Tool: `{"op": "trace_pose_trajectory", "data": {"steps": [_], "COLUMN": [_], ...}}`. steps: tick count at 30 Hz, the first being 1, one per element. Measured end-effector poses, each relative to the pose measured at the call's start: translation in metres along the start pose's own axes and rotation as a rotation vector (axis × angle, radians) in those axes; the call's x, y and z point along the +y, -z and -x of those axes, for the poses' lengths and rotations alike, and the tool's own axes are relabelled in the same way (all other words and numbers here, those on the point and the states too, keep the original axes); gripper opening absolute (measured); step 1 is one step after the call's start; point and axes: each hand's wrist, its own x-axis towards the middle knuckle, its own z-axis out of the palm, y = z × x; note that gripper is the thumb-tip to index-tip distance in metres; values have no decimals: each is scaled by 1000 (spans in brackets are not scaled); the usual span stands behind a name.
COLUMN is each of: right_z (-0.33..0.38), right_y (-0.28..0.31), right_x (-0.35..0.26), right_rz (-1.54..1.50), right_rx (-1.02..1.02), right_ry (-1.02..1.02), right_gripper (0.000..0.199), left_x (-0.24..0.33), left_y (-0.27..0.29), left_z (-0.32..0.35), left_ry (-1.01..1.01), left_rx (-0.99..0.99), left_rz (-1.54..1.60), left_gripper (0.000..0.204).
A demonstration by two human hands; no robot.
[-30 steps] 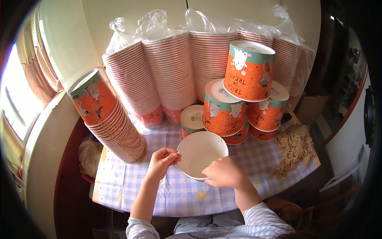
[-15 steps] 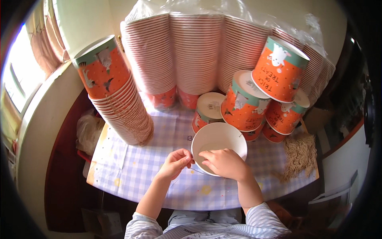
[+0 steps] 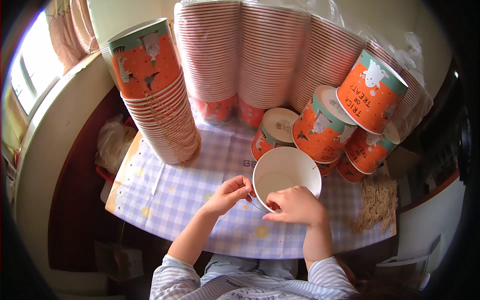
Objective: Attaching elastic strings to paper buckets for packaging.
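Right hand (image 3: 297, 204) had shifted from dipping inside the paper bucket (image 3: 286, 167) to straddling its near rim, fingers in, thumb out, apparently gripping it; work now centred there. Left hand (image 3: 229, 196) pinched narrowly beside the left rim, contents unclear. Bucket sat mouth-up on checked tablecloth (image 3: 175, 217).

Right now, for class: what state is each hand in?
Left hand: pinched closed beside the open cup; cannot tell what's held.
Right hand: closed over the cup's near rim.
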Motion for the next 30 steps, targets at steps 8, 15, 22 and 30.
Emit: {"op": "trace_pose_trajectory", "data": {"steps": [8,15,22,30], "right_z": [3,-1,-3,-3], "right_y": [8,5,4,1], "right_x": [-13,-17,-14,-13], "right_rz": [-172,-156,-194,-184], "right_rx": [385,298,279,250], "right_ry": [37,50,38,44], "right_gripper": [14,13,11,12], "left_x": [-7,-9,-3,-1], "left_y": [-22,-28,-24,-25], "left_z": [4,8,8,9], "left_ry": [-403,-495,-329,-316], "left_rx": [215,215,196,186], "left_rz": [-176,-337,-149,-133], "left_gripper": [11,7,9,11]}}
